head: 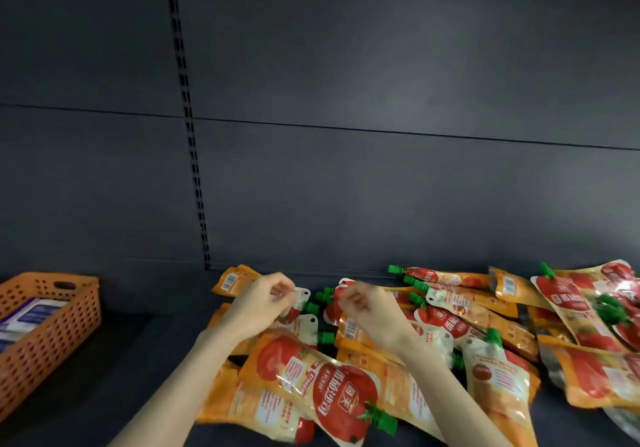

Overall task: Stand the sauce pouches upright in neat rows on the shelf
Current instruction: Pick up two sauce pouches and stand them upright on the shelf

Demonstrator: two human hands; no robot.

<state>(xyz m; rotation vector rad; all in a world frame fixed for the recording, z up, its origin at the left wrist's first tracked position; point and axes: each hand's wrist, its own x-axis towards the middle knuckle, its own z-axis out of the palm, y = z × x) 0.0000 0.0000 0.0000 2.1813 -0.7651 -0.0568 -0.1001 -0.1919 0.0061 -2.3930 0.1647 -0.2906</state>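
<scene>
No row has been begun. Every one of the sauce pouches [332, 387] is seen lying flat, heaped and overlapping from the middle of the shelf [145, 342] to its right edge and from the back edge to the front edge. None is stood upright, so the whole of the sorting is judged to be left.

A white-cornered pouch [305, 294] near the back edge is pinched at its top by the left hand [261, 304]. The right hand [367, 308] is held just beside it, fingers curled over the top of a neighbouring pouch; whether anything is gripped there cannot be told through the blur.

The pouches are made of glossy, flexible film, orange and white with red tomato prints. They are flat and soft-sided, and each is tipped with a hard green screw cap [384, 420] at one corner. Slipping and slumping are to be expected.

The shelf is matt and dark. At its left edge a rigid orange perforated basket [52, 339] is set, with packets inside.
</scene>
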